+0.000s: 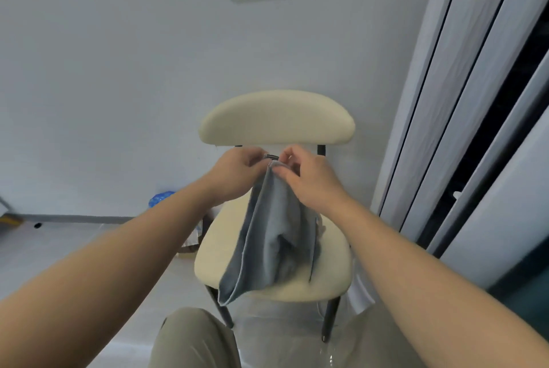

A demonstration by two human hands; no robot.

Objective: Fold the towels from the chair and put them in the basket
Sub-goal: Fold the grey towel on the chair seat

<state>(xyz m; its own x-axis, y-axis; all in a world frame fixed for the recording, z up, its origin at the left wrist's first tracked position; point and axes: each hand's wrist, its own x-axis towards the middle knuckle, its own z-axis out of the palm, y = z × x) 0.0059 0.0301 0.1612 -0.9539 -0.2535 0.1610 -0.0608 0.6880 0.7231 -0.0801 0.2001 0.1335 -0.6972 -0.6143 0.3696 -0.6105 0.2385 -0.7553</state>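
Soft, cool, rather dim indoor light; wide-angle bend at the edges.
Evenly lit, with shadows faint and soft-edged, as under the towel [273, 236] on the chair seat [214, 254]. Slightly glary on the glossy floor [282, 326] near the bottom edge. Mildly soft all over, with fine detail smeared on the wall [118, 55]. Strongly bowed along the door frames [463, 100] at right, and stretched wide at the forearms [89, 278] in the lower corners.
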